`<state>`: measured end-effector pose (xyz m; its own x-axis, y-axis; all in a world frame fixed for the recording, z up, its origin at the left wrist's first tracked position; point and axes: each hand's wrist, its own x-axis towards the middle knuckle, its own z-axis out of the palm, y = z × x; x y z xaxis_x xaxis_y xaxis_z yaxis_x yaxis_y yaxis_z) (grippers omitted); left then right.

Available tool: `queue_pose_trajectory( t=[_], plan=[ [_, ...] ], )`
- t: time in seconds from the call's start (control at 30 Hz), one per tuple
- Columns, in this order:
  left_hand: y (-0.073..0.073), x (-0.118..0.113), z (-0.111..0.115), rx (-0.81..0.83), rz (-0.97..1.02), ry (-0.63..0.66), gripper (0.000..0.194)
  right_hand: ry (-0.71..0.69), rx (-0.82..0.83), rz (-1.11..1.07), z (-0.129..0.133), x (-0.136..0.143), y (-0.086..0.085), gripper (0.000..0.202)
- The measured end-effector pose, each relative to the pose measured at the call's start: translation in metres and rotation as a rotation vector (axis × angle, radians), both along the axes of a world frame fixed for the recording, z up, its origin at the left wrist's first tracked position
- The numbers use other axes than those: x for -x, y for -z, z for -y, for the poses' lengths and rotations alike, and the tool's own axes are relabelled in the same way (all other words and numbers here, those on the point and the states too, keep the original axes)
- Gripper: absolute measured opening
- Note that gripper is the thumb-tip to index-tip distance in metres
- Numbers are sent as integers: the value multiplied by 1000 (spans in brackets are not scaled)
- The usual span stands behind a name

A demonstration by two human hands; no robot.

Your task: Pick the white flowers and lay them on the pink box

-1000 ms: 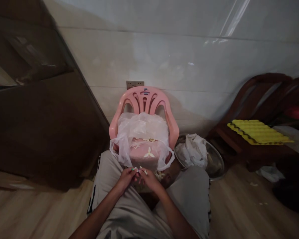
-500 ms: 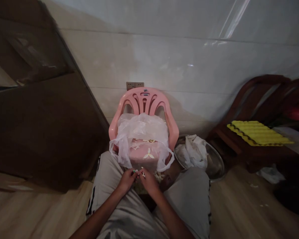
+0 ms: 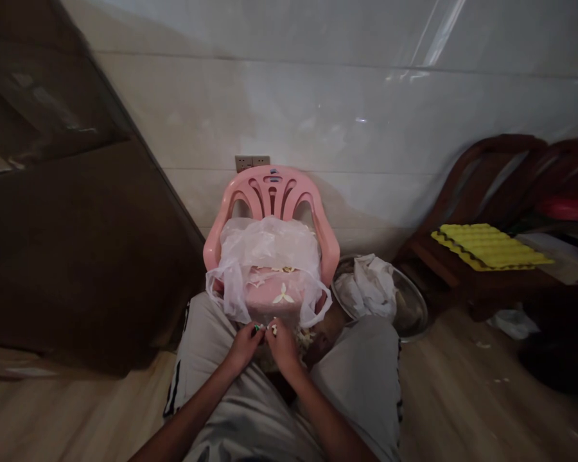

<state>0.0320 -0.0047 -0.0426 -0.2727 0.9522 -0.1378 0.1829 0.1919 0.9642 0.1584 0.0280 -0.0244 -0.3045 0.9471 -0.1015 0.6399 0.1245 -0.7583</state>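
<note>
My left hand (image 3: 245,342) is closed in a pinch, with a bit of something small and green (image 3: 257,328) showing at its fingertips. Close beside it, my right hand (image 3: 283,343) is also closed, on small white pieces (image 3: 274,329) too tiny to make out fully. The fingertips of both hands nearly meet between my knees. Just beyond them a clear white plastic bag (image 3: 270,239) lies open over the seat of a pink plastic chair (image 3: 328,240). A white three-petalled piece (image 3: 283,294) rests there. More pale pieces (image 3: 304,336) lie below, partly hidden by my right hand.
Right of the chair, a metal basin (image 3: 417,308) holds a crumpled white bag (image 3: 368,287). A yellow egg tray (image 3: 489,246) sits on a dark wooden chair (image 3: 428,256). A dark brown panel (image 3: 87,256) stands at left. A tiled wall (image 3: 289,115) with a socket (image 3: 252,163) is behind.
The view has shifted slightly, so the surroundings appear further left and a little higher. Both hands stay close together with fingers pinched, their fingertips shifted only slightly.
</note>
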Motion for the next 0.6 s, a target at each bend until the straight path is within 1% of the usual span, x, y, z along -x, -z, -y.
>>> queue_pose_trajectory(
  t=[0.07, 0.13, 0.2, 0.27, 0.37, 0.47, 0.53, 0.6],
  plan=[
    [1, 0, -1, -17, 64, -6, 32, 47, 36, -76, -1, 2, 4, 14],
    [2, 0, -3, -30, 86, -22, 31, 68, 27, -125, 0, 2, 8, 14],
    [3, 2, -3, -29, 48, -39, 30, 50, -29, -140, 0, 1, 12, 14],
    [2, 5, -1, -14, -43, -42, 30, -15, -122, -117, -1, -2, 14, 15],
    [-3, 8, 2, -28, -235, -20, 25, -135, -258, 21, -2, -8, 12, 17],
    [-7, 10, 6, -33, -402, 34, 23, -235, -338, 233, -2, -11, 3, 19],
    [-6, 10, 7, -23, -444, 69, 22, -307, -371, 347, -1, -11, -4, 23],
    [-3, 10, 6, -38, -403, 76, 22, -363, -392, 414, 1, -10, -9, 24]
  ],
)
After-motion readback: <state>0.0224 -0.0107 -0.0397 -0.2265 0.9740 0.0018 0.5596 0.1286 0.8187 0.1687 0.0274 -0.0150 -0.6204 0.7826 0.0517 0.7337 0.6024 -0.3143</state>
